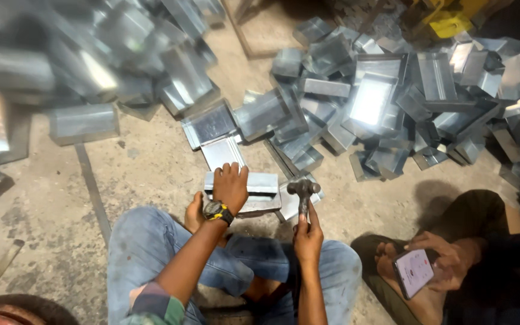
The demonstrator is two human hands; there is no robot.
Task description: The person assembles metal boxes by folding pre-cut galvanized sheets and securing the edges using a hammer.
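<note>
Folded grey sheet-metal box section (pixel 254 191) flat on the bare concrete floor (pixel 145 174), directly ahead of the bent knees in blue jeans (pixel 151 247), about centre of view. Left hand (pixel 231 188), with black-and-yellow wristwatch (pixel 216 210), pressed palm-down on the section's left part; fingers (pixel 233 171) together, extended toward 12 o'clock, tips over the far edge. Pinned from above, not gripped around. Right hand (pixel 308 236) closed around the dark handle of a steel hammer (pixel 303 191); hammer head at 12 o'clock from that fist, just over or touching the right end of the section, contact not resolvable. Relative to left fingers: bulk of the section at 3 o'clock, hammer head near at 3 o'clock, apart from the fingertips. Handling, judged: thin galvanised sheet, light for its bulk, stiff along the folds but easily dented on flat faces; smooth, shiny, probably slippery; cut edges likely sharp, so flat faces and folded rims look safer to hold than raw edges. Likely to skid or ring on concrete unless held down. A similar open metal tray (pixel 212 125) at 12 o'clock from the left hand, just beyond the section. Large heap of like metal boxes (pixel 404 102) at 1–2 o'clock; second, blurred heap (pixel 91 60) at 10–11 o'clock. Another person's hands with a phone (pixel 413 272) at 4 o'clock, well apart.
</note>
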